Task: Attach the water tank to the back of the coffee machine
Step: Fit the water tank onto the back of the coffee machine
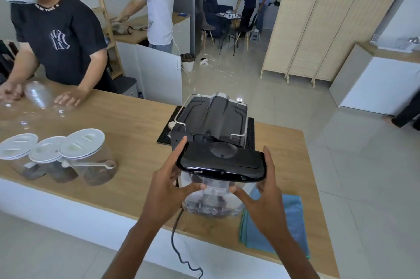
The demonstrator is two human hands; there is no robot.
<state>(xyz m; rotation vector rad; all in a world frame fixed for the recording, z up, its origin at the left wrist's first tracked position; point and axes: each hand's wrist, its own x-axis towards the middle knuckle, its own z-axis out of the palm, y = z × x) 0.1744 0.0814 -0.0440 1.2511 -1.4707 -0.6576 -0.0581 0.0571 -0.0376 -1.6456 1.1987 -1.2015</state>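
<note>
two hands hold the tank (218, 178) against the back of the coffee machine (211, 119) on a wooden bench (127, 124). the left hand (166, 190) grips the tank's left side, forefinger raised to the machine's rear corner; the right hand (264, 197) grips its right side, thumbs meeting on the clear wall. a blue cloth (286, 224) lies right of the tank, three jars (63, 156) well to its left.

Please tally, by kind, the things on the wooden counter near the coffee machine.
Lidded jars: 3
Coffee machine: 1
Water tank, held by the left hand and right hand: 1
Blue cloth: 1
Black mat: 1
Total: 7
</note>
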